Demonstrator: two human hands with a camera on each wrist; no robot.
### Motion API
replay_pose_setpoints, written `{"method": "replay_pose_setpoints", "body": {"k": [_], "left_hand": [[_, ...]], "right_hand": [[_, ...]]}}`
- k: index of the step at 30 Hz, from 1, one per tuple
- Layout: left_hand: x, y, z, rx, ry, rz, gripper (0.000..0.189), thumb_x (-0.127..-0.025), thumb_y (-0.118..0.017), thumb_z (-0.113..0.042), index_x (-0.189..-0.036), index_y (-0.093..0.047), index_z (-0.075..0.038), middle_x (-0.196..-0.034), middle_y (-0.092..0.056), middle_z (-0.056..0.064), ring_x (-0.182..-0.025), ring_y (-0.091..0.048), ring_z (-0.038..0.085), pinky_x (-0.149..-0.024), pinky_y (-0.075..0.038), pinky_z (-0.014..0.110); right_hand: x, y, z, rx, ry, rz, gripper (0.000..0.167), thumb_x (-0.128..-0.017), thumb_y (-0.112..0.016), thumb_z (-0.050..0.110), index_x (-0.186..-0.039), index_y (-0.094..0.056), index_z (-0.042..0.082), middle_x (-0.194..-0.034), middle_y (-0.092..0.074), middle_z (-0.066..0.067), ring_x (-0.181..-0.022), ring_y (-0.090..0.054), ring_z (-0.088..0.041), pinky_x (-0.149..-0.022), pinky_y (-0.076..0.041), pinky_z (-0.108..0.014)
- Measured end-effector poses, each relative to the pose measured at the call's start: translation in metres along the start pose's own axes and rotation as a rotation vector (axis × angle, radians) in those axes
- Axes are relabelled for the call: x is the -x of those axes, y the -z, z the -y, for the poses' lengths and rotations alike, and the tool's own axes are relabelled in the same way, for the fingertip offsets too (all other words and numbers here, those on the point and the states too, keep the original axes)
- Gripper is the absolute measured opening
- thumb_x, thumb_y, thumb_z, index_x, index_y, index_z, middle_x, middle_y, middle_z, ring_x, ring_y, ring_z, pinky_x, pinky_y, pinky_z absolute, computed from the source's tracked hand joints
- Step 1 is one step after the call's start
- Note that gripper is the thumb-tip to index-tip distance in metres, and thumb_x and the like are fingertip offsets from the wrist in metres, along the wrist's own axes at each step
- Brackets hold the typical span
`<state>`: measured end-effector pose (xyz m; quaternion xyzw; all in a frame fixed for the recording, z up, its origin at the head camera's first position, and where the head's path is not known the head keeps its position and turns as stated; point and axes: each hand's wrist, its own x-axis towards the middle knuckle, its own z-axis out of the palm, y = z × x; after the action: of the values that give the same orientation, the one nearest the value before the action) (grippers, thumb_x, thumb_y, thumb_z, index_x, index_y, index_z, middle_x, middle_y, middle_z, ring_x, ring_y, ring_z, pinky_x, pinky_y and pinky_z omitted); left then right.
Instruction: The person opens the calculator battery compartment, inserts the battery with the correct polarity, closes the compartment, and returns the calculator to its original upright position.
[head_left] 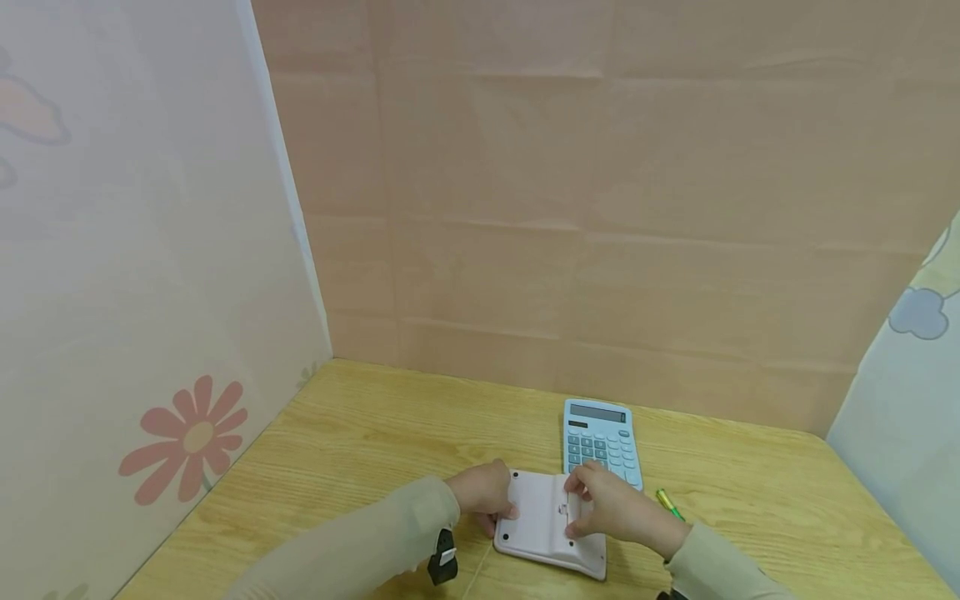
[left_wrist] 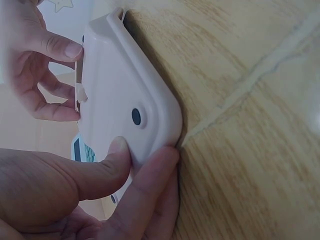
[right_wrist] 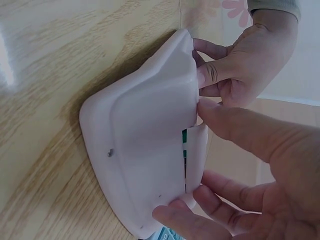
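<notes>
A pale pink calculator lies face down, its dark round feet up and its keys hidden. My left hand grips its left edge, thumb on the back and fingers at the underside. With thumb and fingers my right hand pinches the battery cover at its two ends. The cover stands tilted up from the back, and a strip of green shows in the gap beside it. In the left wrist view the cover is seen nearly edge-on between the right fingertips.
Just behind the pink calculator a light blue calculator lies face up, partly covered by my right hand. A small green-and-yellow cylinder lies to the right, near my right wrist. The wooden table meets a brown papered wall at the back.
</notes>
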<state>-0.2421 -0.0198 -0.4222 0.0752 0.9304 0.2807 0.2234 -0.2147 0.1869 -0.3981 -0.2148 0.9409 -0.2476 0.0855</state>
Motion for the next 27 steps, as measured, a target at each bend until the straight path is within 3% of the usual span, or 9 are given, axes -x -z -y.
{"method": "replay_pose_setpoints", "body": {"k": [27], "left_hand": [[0.0040, 0.0021, -0.0038, -0.039, 0.020, 0.003, 0.044, -0.087, -0.072, -0.014, -0.115, -0.048, 0.011, -0.065, -0.061, 0.012, -0.053, -0.067, 0.022, -0.052, -0.053, 0.024]], "right_hand": [[-0.0011, -0.0011, -0.0044, -0.057, 0.010, 0.008, 0.050, -0.065, -0.089, 0.019, -0.098, -0.055, 0.007, -0.097, -0.051, -0.005, -0.090, -0.051, -0.020, -0.075, -0.047, -0.031]]}}
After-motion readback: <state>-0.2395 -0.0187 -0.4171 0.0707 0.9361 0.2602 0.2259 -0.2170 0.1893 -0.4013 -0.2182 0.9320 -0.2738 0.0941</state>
